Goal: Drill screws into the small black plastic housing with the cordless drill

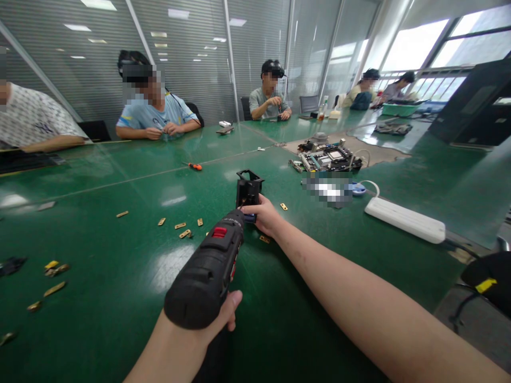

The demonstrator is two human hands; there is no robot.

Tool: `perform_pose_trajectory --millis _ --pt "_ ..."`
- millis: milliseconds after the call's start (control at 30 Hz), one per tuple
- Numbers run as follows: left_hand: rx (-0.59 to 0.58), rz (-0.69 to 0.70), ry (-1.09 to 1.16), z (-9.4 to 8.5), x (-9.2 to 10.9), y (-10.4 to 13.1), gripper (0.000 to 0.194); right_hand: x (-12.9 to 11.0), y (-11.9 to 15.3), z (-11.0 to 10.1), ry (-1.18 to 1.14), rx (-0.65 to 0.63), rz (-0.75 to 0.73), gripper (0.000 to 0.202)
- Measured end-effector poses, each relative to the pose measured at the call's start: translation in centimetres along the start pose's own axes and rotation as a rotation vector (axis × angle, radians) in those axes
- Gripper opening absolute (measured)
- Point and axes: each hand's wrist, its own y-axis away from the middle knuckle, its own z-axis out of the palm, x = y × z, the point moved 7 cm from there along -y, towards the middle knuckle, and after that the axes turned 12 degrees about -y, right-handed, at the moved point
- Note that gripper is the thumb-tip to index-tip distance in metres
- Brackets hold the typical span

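My left hand [228,313] is wrapped round the grip of a black cordless drill [202,274] with a red switch on top. The drill points forward, its bit reaching into a black plastic housing [248,187]. Whether the bit touches a screw is hidden. My right hand [266,215] is closed on the lower right side of the housing, keeping it upright on the table. Small brass plates [180,226] with holes lie left of the housing. One more brass plate [283,206] lies just right of my right hand, and another is partly under the wrist.
Brass pieces [55,288] lie at the left. An orange-handled screwdriver [195,166] is farther off. A circuit board [331,157] and a white power strip [405,219] stand right. Several people sit round the green table [120,282]; one person [159,114] works opposite.
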Motion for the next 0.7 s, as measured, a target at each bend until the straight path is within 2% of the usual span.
perform_pose_trajectory --millis 300,533,700 --pt "0.013 0.014 -0.018 -0.38 -0.18 -0.3 0.015 0.07 -0.05 -0.2 -0.003 0.016 -0.003 0.051" --pt "0.059 -0.016 0.01 0.13 -0.38 0.08 0.02 0.09 -0.2 -0.25 0.0 0.013 -0.004 0.047" --pt "0.088 -0.006 0.035 0.41 0.01 0.29 0.035 -0.08 -0.05 -0.12 0.013 0.006 -0.002 0.045"
